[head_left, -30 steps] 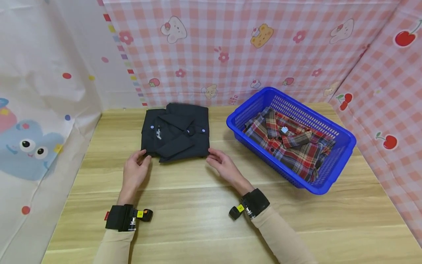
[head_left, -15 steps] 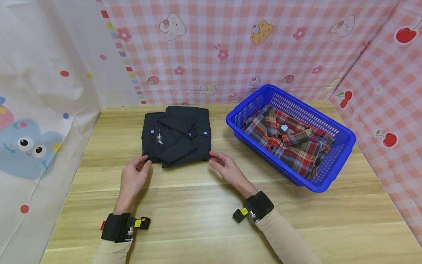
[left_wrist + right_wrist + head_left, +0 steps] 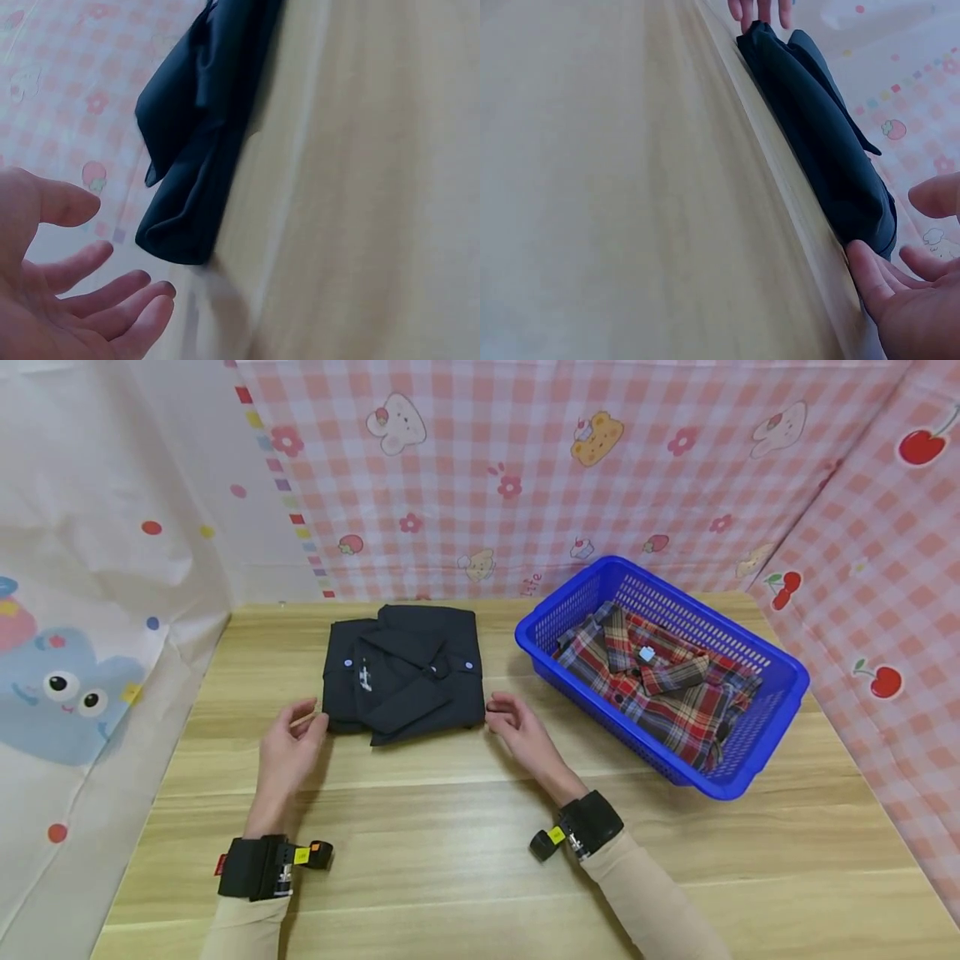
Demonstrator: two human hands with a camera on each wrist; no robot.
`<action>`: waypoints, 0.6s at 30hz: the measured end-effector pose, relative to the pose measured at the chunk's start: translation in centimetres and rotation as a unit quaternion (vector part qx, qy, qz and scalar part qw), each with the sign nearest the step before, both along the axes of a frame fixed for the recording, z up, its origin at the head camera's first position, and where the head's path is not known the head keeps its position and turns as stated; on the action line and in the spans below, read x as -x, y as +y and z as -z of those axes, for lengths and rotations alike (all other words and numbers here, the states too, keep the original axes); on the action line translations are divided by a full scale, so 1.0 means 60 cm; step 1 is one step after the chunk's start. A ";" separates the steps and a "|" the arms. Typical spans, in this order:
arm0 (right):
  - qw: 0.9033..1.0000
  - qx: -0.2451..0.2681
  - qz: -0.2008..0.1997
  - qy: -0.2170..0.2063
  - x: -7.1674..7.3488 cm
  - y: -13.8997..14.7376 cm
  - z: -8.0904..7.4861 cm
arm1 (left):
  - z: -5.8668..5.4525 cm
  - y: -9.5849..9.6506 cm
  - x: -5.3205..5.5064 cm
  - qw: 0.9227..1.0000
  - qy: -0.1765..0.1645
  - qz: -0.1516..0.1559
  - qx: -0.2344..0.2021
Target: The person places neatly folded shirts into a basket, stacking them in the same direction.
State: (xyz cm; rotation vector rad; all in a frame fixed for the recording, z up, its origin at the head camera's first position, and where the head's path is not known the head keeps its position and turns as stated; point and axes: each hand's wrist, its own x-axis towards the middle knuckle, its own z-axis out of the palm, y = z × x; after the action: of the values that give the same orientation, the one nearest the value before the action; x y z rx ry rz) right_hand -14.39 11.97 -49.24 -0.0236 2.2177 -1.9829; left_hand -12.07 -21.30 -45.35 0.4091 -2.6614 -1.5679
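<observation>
A folded black shirt [image 3: 408, 672] lies on the wooden table, its collar and pale buttons facing up. Just left of its near-left corner is my left hand [image 3: 288, 752], fingers loosely bent and holding nothing. In the left wrist view a small gap separates that hand [image 3: 82, 292] from the shirt's edge [image 3: 195, 180]. My right hand [image 3: 528, 743] is beside the near-right corner with its fingers relaxed. The right wrist view has a fingertip of this hand [image 3: 922, 307] at the shirt's end [image 3: 840, 165]; whether it touches cannot be made out.
A blue plastic basket [image 3: 600, 689] stands on the right of the table [image 3: 420, 860], holding a folded plaid shirt [image 3: 675, 693]. Behind the table hangs a pink checked cloth [image 3: 465, 468], and a white printed cloth [image 3: 90, 527] covers the left side.
Both hands have drawn outward from the black shirt's near corners, the left one letting go. The shirt has shifted slightly toward the near edge. The basket stays put.
</observation>
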 end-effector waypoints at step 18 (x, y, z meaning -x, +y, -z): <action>0.997 0.053 0.026 -0.051 0.065 -0.030 -0.010 | 0.013 -0.001 0.080 0.996 -0.064 0.030 -0.054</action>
State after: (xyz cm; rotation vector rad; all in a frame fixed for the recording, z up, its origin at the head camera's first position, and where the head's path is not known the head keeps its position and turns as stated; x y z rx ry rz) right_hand -18.31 10.18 -48.62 0.1213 2.0700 -2.0769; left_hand -16.84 -21.36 -46.10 0.4540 -2.7130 -1.7678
